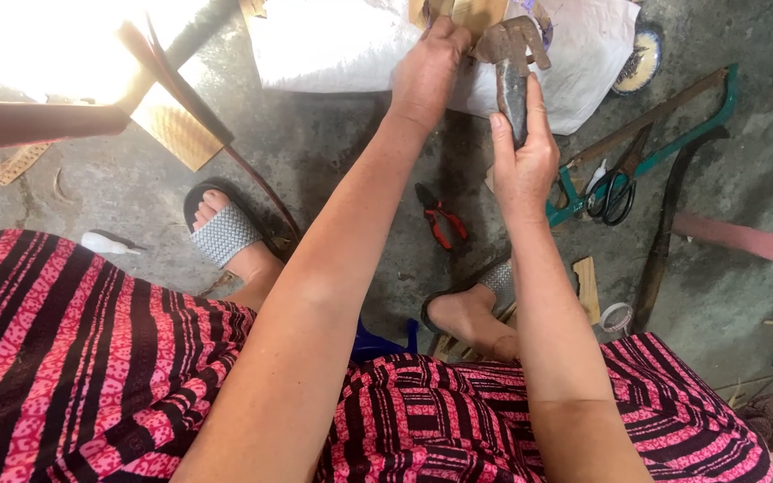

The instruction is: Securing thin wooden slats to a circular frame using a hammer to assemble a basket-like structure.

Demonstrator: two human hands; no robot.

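My right hand (523,161) grips a dark hammer (513,67) by its handle, upper centre of the frame. My left hand (428,70) closes on what seems a wooden piece (476,13), over the white sack (333,45). Red pliers (440,217) lie below on the concrete.

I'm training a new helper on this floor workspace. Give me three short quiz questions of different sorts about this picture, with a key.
1. True or false: the right hand grips a hammer by its handle.
2. Which tool lies on the floor between the two arms? A) red-handled pliers B) a paintbrush C) a spanner
3. Fill in: the black scissors lie on the green ____.

Key:
1. True.
2. A.
3. Saw. The left hand is up at the wood pieces over the white sack.
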